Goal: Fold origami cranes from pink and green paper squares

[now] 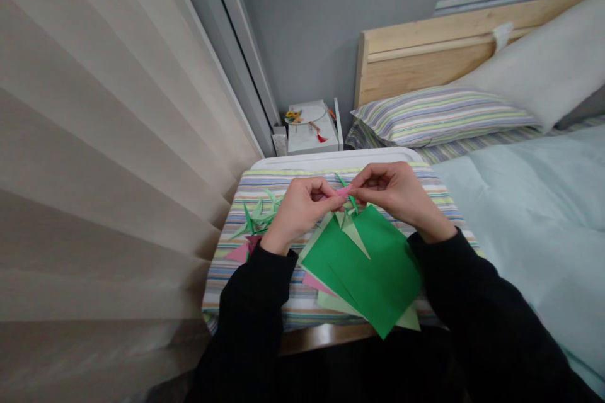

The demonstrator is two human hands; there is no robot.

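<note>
Two sleeves (491, 308), two hands (300, 214) pinching one pink strip (343, 191).

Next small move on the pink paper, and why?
Probably crease it firmly between the fingertips: the left hand and right hand both pinch the small pink paper, held just above the green paper sheets, so it can be pressed without touching them.
</note>
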